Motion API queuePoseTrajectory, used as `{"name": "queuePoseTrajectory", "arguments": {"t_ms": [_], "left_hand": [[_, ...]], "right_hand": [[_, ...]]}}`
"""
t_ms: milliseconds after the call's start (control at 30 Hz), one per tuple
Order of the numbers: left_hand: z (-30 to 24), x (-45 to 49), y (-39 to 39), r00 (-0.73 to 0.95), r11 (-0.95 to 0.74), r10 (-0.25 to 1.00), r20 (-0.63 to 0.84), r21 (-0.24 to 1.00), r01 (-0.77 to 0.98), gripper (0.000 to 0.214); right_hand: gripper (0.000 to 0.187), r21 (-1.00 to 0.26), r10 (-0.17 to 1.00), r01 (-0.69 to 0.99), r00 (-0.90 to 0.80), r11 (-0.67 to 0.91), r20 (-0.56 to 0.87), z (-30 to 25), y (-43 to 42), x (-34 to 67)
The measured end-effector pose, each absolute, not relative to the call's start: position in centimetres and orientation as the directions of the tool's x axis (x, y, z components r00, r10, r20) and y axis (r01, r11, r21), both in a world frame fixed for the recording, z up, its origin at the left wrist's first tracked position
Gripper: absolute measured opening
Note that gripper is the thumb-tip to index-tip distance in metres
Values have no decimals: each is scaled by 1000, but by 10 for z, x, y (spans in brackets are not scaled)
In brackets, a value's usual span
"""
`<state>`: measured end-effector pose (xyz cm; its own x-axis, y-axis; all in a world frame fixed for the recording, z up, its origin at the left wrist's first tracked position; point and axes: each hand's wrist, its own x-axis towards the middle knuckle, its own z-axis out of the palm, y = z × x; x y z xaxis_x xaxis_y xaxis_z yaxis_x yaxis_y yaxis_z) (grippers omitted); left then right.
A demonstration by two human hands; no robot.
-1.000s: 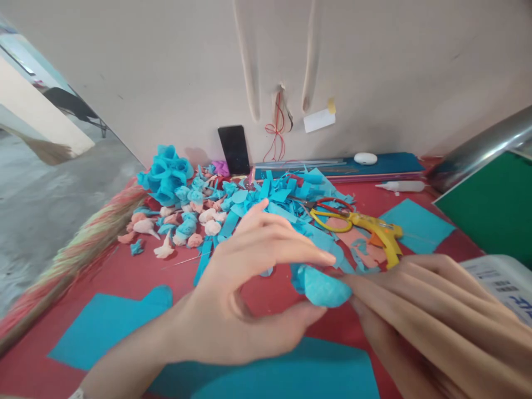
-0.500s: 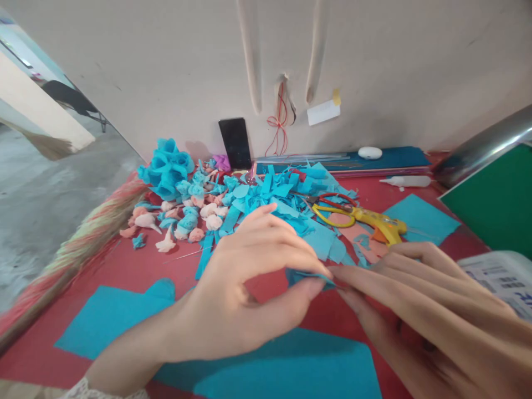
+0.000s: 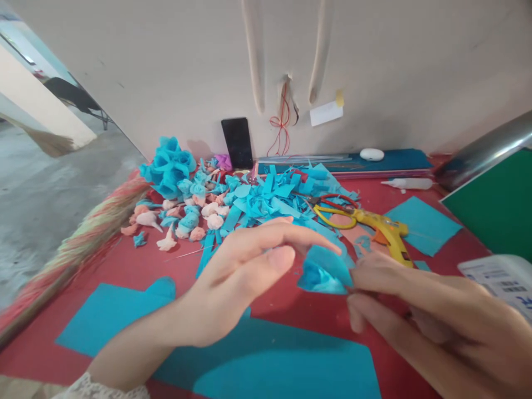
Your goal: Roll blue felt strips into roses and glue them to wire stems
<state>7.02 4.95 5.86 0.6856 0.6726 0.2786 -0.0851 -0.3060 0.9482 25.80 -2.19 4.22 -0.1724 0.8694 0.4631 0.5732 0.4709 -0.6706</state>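
A small blue crepe paper flower (image 3: 326,271) is in the air over the red table, its cupped petals facing me. My right hand (image 3: 440,316) pinches it at the base, on its right side, between thumb and fingers; any stem there is hidden. My left hand (image 3: 228,288) is curved to the left of the flower, thumb and fingers apart. Its outstretched fingertip reaches the flower's upper edge; whether it touches I cannot tell. Below both hands lies a large blue paper sheet (image 3: 282,354), with a smaller blue piece (image 3: 108,316) at the left.
Blue paper scraps (image 3: 270,194) are heaped behind my hands, beside scissors (image 3: 332,213) and a yellow glue gun (image 3: 386,230). Small pink and blue paper buds (image 3: 189,219) and a bunch of blue flowers (image 3: 168,166) lie left. A phone (image 3: 238,143) leans on the wall.
My left thumb and fingers have parted from the blue paper, and the left hand has shifted slightly left. The flower has turned, showing its cupped inside, still in my right hand.
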Motion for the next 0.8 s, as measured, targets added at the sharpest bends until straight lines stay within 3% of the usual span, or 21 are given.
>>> {"name": "queuePoseTrajectory", "arguments": {"t_ms": [67,167,433,600,800], "left_hand": [[58,70,49,692,-276,671,266,956,-99,28],[57,73,47,683,-359,650,334,927,-112,34],[58,81,46,618,-490,653,437,867,-95,18],[59,78,47,627,-544,640,445,838,-40,13],[58,77,47,616,-581,614,493,811,-70,9]], "right_hand": [[15,-711,880,524,-209,469,426,47,-20,259],[15,-719,885,518,-228,463,406,49,-20,262],[17,-568,830,632,-240,528,504,38,-22,266],[15,-617,836,577,-258,536,484,41,-21,259],[25,-617,829,564,-270,548,490,37,-22,260]]}}
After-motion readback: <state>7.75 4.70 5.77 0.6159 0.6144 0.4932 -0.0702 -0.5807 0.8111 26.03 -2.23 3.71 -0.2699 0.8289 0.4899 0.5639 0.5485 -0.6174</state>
